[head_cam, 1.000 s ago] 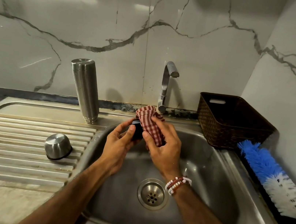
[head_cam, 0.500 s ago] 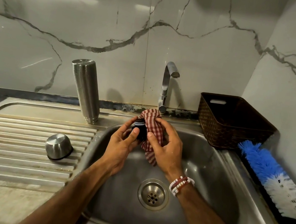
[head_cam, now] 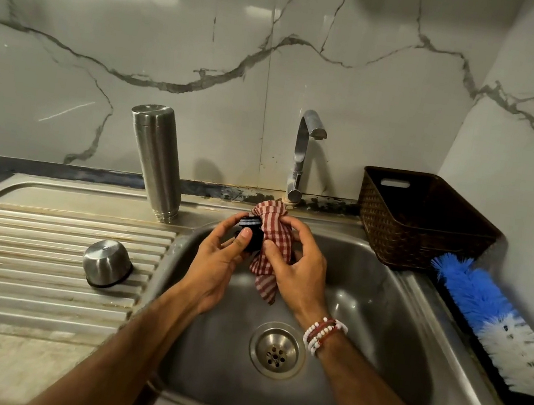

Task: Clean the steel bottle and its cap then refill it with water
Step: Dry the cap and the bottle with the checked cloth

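Steel covers the left of the scene: a ribbed bench [head_cam: 26, 253] lies at nine o'clock of the basin, and on it a domed outer cap [head_cam: 107, 263] sits rim down with no hand on it. Behind it, toward ten o'clock, the steel bottle [head_cam: 157, 161] stands well apart from both hands. It appears to be mouth down with its threaded neck on the bench, which suggests it is already washed and draining. Over the sink [head_cam: 396, 325], at twelve o'clock of the drain [head_cam: 276, 349], the left hand [head_cam: 218, 264] has its fingers curled round a small black inner cap [head_cam: 250, 234], thumb pressed on its side. Touching that cap from the right is a red-and-white checked cloth [head_cam: 268, 254]. The right hand [head_cam: 297, 269] pinches it, its fingers pushing fabric against the cap while a loose tail hangs below. No water shows at the tap [head_cam: 302, 155] behind the hands. At two o'clock sits a dark woven basket [head_cam: 422, 222], and at three o'clock a blue-and-white bottle brush [head_cam: 491, 315] lies idle along the rim. Cleaning looks close to done. What probably remains is finishing this cap, righting the bottle, filling it at the tap and closing it.
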